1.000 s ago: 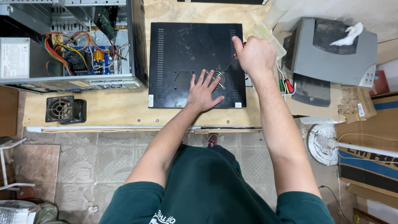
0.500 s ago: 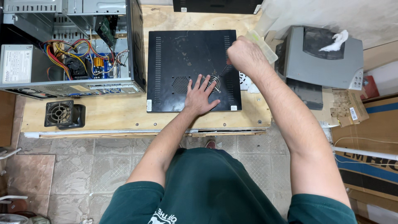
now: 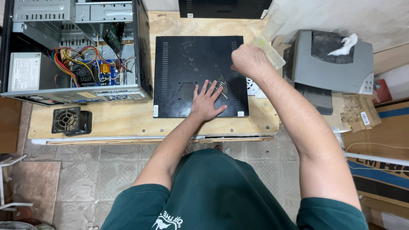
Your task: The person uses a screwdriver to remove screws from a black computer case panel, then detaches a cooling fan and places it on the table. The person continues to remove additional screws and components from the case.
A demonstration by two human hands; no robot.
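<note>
The left hand point(image 3: 207, 101) lies flat on a black metal panel point(image 3: 183, 64), palm down, with its fingers point(image 3: 203, 88) spread wide apart. The fingertips touch a small round wire grille point(image 3: 220, 88) near the panel's front edge. The left arm reaches straight up from the body.

The right hand point(image 3: 248, 59) is curled into a fist, fingers shut tight round the handle of a thin tool point(image 3: 228, 77). The tool slants down and its tip meets the wire grille. The right arm is bent and comes in from the right side.

The panel lies flat in the middle of the wooden worktop point(image 3: 128, 121). An open computer case point(image 3: 76, 51) stands to its left, and a small black fan point(image 3: 70, 121) sits in front of that. A grey printer point(image 3: 336, 64) is on the right.
</note>
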